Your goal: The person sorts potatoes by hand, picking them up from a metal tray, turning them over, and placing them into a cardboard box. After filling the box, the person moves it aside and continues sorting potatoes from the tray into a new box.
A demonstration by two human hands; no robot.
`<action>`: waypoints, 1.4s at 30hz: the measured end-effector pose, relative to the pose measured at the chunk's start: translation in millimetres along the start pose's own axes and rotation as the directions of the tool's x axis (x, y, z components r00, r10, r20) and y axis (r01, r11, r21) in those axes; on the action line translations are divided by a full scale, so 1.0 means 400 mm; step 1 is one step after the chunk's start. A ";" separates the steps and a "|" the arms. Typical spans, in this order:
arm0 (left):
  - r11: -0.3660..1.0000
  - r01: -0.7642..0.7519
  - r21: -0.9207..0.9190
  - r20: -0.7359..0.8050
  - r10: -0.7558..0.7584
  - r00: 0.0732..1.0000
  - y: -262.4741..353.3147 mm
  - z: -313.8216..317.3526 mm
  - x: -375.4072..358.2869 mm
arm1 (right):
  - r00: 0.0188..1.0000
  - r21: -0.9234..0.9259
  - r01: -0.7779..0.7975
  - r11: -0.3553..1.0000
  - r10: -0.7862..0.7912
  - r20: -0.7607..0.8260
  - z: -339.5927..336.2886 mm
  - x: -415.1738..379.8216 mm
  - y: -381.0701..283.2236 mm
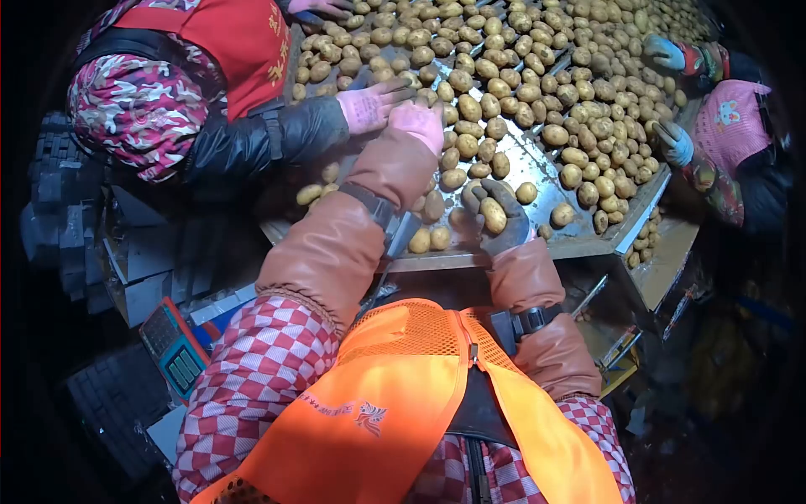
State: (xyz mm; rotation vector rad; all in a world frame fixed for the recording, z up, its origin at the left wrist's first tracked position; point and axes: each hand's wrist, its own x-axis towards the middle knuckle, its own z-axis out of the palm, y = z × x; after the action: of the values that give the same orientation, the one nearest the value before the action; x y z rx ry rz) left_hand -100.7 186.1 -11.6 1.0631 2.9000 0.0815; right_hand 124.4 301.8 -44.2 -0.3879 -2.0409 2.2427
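Observation:
My left hand, in a pink glove, reaches forward over the potatoes at the left part of the metal table. Its fingers point away from me and look apart, though their tips are partly lost among the potatoes. Close beside it on the left lies a co-worker's pink-gloved hand. Near the front edge, my right hand, in a dark grey glove, has its fingers around a potato. Two loose potatoes rest on the metal left of it.
Potatoes are heaped over the table's far and right side. A co-worker in a red vest leans in at left. On the right, another person's blue-gloved hands touch the heap. A scale with a keypad stands below left.

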 end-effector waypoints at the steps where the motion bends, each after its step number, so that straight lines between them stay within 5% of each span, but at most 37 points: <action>1: 0.998 0.031 0.061 0.076 -0.036 0.996 0.014 -0.014 0.008 | 0.993 -0.359 0.115 0.926 -0.117 0.016 -0.008 -0.014 -0.011; 4: 0.988 0.130 0.089 0.246 -0.148 0.958 -0.002 0.051 -0.022 | 0.999 0.024 0.004 1.000 -0.002 -0.052 -0.023 -0.067 -0.017; 5: 0.977 0.172 0.125 0.297 -0.202 0.933 -0.011 0.069 -0.032 | 0.997 0.293 -0.071 0.954 0.078 -0.012 -0.033 -0.075 -0.014; 9: 0.976 0.197 -0.091 0.342 -0.155 0.927 -0.069 0.001 -0.101 | 0.835 0.903 -0.280 0.325 0.547 0.062 -0.041 -0.081 -0.009; 13: 0.937 0.311 -0.159 0.369 -0.236 0.899 -0.117 0.008 -0.104 | 0.858 0.810 -0.457 0.367 0.424 0.291 -0.018 -0.053 -0.009; 18: 0.813 0.366 -0.453 0.241 -0.284 0.928 -0.024 -0.091 -0.135 | 0.889 0.608 -0.458 0.648 0.346 0.300 -0.002 -0.061 -0.096; 21: 0.463 0.178 -0.868 0.234 0.065 0.970 0.107 -0.097 -0.219 | 0.931 0.681 -0.364 0.635 0.266 0.250 -0.009 -0.042 -0.118; 23: 0.466 0.052 -0.883 0.092 0.064 0.994 0.124 -0.027 -0.222 | 0.958 0.813 -0.211 0.543 0.279 0.062 -0.014 -0.058 -0.123; 24: 0.472 -0.018 -0.882 0.012 0.060 0.998 0.115 -0.004 -0.220 | 0.957 0.840 -0.132 0.527 0.288 -0.031 -0.021 -0.064 -0.127; 26: 0.710 -0.246 -0.660 -0.108 0.235 0.966 0.073 -0.002 -0.238 | 0.927 0.833 -0.067 0.549 0.344 -0.152 -0.084 -0.089 -0.132; 28: 0.855 -0.368 -0.365 -0.094 0.360 0.928 0.033 0.008 -0.296 | 0.940 0.949 0.052 0.310 0.306 -0.152 -0.287 -0.142 -0.037; 29: 0.890 -0.378 -0.254 -0.092 0.367 0.926 -0.010 0.016 -0.328 | 0.939 0.938 0.225 0.263 0.198 -0.281 -0.343 -0.180 -0.105; 31: 0.962 -0.241 -0.124 0.045 0.248 0.968 -0.075 -0.012 -0.358 | 0.703 0.767 0.619 0.169 0.317 -0.637 -0.553 -0.254 -0.070; 32: 0.982 -0.172 -0.077 -0.039 0.169 0.985 -0.114 0.002 -0.367 | 0.573 0.647 0.726 0.233 0.315 -0.756 -0.559 -0.273 -0.141; 34: 0.995 0.079 -0.064 -0.137 -0.088 0.987 -0.149 0.063 -0.372 | 0.683 0.695 0.655 0.297 0.159 -0.712 -0.656 -0.337 -0.062; 36: 0.899 0.423 -0.110 -0.133 -0.435 0.891 -0.166 0.117 -0.351 | 0.629 0.654 0.594 0.469 0.236 -0.741 -0.644 -0.304 -0.033; 38: 0.942 0.205 -0.265 -0.083 -0.234 0.969 -0.122 0.081 -0.270 | 0.594 0.626 0.426 0.653 0.321 -0.738 -0.463 -0.196 -0.061; 39: 0.951 0.166 -0.259 0.017 -0.167 0.986 -0.097 0.077 -0.230 | 0.680 0.663 0.377 0.647 0.293 -0.672 -0.407 -0.156 -0.011; 40: 0.954 -0.095 -0.286 -0.113 0.065 0.991 -0.037 0.034 -0.224 | 0.698 0.662 0.216 0.718 0.360 -0.619 -0.290 -0.111 -0.072; 42: 0.958 -0.258 -0.124 -0.093 0.248 0.964 -0.006 0.036 -0.159 | 0.718 0.595 -0.124 0.794 0.486 -0.498 -0.055 -0.018 -0.194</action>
State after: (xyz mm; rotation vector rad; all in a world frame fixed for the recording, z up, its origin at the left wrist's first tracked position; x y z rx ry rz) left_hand -52.9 143.6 -24.1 1.4276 2.7567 0.3309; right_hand 128.5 329.5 31.8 -1.3094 -1.0141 2.2622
